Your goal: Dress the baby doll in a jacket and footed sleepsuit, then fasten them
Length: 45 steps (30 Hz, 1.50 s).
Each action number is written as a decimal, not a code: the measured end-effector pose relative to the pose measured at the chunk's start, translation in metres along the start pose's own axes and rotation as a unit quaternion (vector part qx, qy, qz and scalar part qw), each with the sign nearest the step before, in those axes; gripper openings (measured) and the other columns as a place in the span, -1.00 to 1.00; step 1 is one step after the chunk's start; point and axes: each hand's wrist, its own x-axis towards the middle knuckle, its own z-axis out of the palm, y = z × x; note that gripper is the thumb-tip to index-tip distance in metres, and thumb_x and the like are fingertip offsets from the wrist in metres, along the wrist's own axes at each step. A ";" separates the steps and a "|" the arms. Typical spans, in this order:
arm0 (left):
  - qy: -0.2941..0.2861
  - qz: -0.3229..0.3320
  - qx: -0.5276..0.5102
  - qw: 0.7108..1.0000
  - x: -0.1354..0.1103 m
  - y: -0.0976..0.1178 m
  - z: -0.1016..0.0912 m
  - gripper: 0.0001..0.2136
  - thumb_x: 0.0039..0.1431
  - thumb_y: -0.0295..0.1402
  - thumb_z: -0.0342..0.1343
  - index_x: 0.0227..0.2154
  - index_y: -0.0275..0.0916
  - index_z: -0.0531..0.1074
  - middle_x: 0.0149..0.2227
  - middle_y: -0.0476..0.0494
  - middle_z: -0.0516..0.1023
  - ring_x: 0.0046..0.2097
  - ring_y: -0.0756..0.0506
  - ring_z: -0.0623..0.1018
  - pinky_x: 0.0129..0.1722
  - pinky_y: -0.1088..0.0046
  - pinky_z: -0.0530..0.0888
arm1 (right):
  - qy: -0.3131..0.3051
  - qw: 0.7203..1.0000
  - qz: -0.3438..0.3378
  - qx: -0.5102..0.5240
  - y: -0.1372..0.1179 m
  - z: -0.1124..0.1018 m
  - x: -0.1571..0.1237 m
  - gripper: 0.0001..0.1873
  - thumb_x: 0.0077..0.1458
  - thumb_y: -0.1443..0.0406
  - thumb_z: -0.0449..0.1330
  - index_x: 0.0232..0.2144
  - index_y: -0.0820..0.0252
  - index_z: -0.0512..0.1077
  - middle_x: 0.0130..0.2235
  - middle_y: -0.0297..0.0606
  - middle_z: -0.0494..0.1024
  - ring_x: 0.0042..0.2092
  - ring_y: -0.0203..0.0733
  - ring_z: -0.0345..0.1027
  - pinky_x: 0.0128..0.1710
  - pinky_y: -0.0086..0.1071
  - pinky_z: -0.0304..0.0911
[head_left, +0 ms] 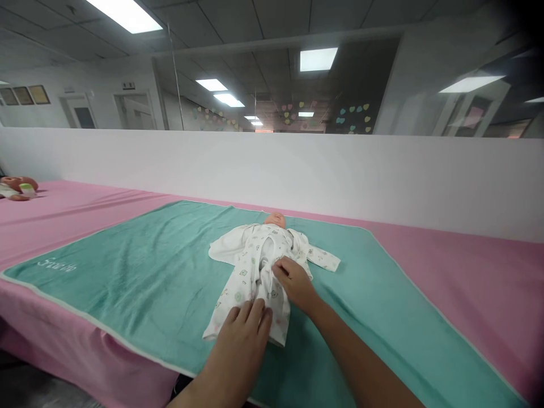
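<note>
A baby doll [276, 220] lies on its back, its head at the far end. White printed baby clothes [240, 289] are on and around it: a top with one sleeve [323, 258] stretched out to the right, and trousers spread toward me. My left hand [246, 337] rests on the lower trouser leg, fingers extended side by side over the cloth, holding nothing that I can see. Higher up, near the middle of the trousers, my right hand [296, 282] is closed with thumb and fingers pinching the printed fabric. The fingertips there are partly hidden.
A green towel [140, 272] with pale edging lies under the doll, over a pink table cover [450, 266]. Another doll [19, 184] and a green-capped bottle [28, 190] are at the far left. A low white wall [255, 170] with glass above runs behind.
</note>
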 end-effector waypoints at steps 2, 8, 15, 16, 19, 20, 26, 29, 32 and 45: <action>0.002 -0.019 0.002 1.000 0.003 0.000 0.000 -0.73 0.02 -0.57 -0.04 -0.19 -0.23 0.32 -0.14 -0.17 0.33 -0.15 -0.20 0.32 -0.23 0.21 0.29 | -0.012 1.000 -0.022 0.002 -0.003 0.002 -0.001 -0.75 0.17 0.25 -0.04 -0.54 0.18 0.22 -0.46 -0.37 0.27 -0.38 -0.29 0.15 -0.36 -0.41 0.05; 0.039 0.003 -0.045 0.998 0.001 -0.003 -0.001 -0.78 -0.01 -0.64 -0.09 -0.35 -0.23 0.33 -0.33 -0.11 0.35 -0.26 -0.14 0.33 -0.29 0.27 0.29 | 0.018 0.999 -0.014 0.022 0.005 0.001 -0.001 -0.79 0.15 0.25 -0.03 -0.45 0.17 0.33 -0.38 -0.31 0.35 -0.33 -0.26 0.21 -0.30 -0.37 0.15; 0.083 0.116 -0.112 0.983 -0.023 -0.002 -0.020 -0.89 0.02 -0.55 -0.04 -0.42 -0.23 0.32 -0.44 -0.09 0.37 -0.38 -0.10 0.34 -0.40 0.35 0.27 | 0.035 0.999 0.003 0.003 0.019 0.005 0.001 -0.65 0.14 0.17 0.02 -0.03 0.06 0.32 0.13 -0.25 0.22 0.18 -0.12 -0.02 0.17 -0.15 -0.09; 0.084 0.129 -0.128 0.980 -0.023 -0.003 -0.024 -0.94 0.05 -0.49 -0.02 -0.47 -0.23 0.31 -0.48 -0.07 0.36 -0.40 -0.08 0.34 -0.43 0.37 0.26 | 0.025 1.000 0.009 0.013 0.020 0.005 0.001 -0.64 0.14 0.15 0.01 -0.01 0.05 0.31 0.15 -0.26 0.20 0.19 -0.13 -0.04 0.18 -0.15 -0.09; 0.078 0.132 -0.189 0.970 -0.017 -0.011 -0.034 -0.79 0.14 -0.35 -0.04 -0.59 -0.24 0.24 -0.56 -0.03 0.32 -0.46 -0.03 0.32 -0.47 0.42 0.22 | 0.051 0.997 0.038 0.044 0.030 0.006 0.003 -0.64 0.16 0.13 -0.02 -0.02 0.05 0.31 0.14 -0.26 0.20 0.18 -0.14 0.00 0.16 -0.18 -0.03; 0.077 0.113 -0.205 0.969 -0.011 -0.016 -0.036 -0.76 0.17 -0.34 -0.07 -0.61 -0.24 0.21 -0.57 -0.02 0.31 -0.47 -0.02 0.31 -0.48 0.43 0.21 | 0.070 0.995 0.051 0.047 0.036 0.006 0.006 -0.64 0.16 0.13 -0.03 -0.03 0.06 0.31 0.13 -0.24 0.22 0.16 -0.14 0.04 0.14 -0.19 0.01; 0.089 -0.058 -0.315 0.943 0.071 -0.071 -0.027 -0.74 0.24 -0.27 -0.18 -0.47 -0.23 0.32 -0.42 -0.03 0.42 -0.35 -0.02 0.40 -0.35 0.44 0.32 | 0.130 0.987 0.084 -0.032 0.075 0.000 0.053 -0.63 0.10 0.15 0.00 -0.11 0.22 0.35 -0.05 -0.14 0.38 -0.02 -0.14 0.23 -0.01 -0.24 0.14; 0.114 -0.074 -0.356 0.925 0.131 -0.100 -0.004 -0.76 0.22 -0.27 -0.16 -0.22 -0.20 0.38 -0.16 -0.09 0.46 -0.11 -0.08 0.42 -0.13 0.38 0.34 | 0.098 0.987 0.084 -0.094 0.086 -0.002 0.076 -0.73 0.11 0.20 -0.01 -0.30 0.20 0.42 -0.22 -0.20 0.43 -0.15 -0.17 0.26 -0.08 -0.28 0.12; 0.102 -0.068 -0.359 0.925 0.183 -0.118 0.028 -0.69 0.20 -0.25 -0.13 -0.05 -0.20 0.33 0.01 -0.15 0.39 0.03 -0.15 0.35 0.02 0.28 0.27 | 0.104 0.987 0.096 -0.079 0.097 -0.002 0.088 -0.77 0.07 0.21 0.02 -0.43 0.19 0.40 -0.32 -0.23 0.42 -0.20 -0.17 0.23 -0.12 -0.29 0.09; 0.119 -0.161 -0.528 0.825 0.201 -0.146 0.098 -0.73 0.18 -0.25 -0.12 -0.16 -0.25 0.36 0.01 -0.16 0.39 0.04 -0.09 0.35 0.09 0.35 0.21 | 0.150 0.971 0.172 0.066 0.119 0.000 0.109 -0.74 -0.03 0.11 0.08 -0.41 0.21 0.31 -0.42 -0.30 0.37 -0.37 -0.25 0.21 -0.32 -0.37 0.15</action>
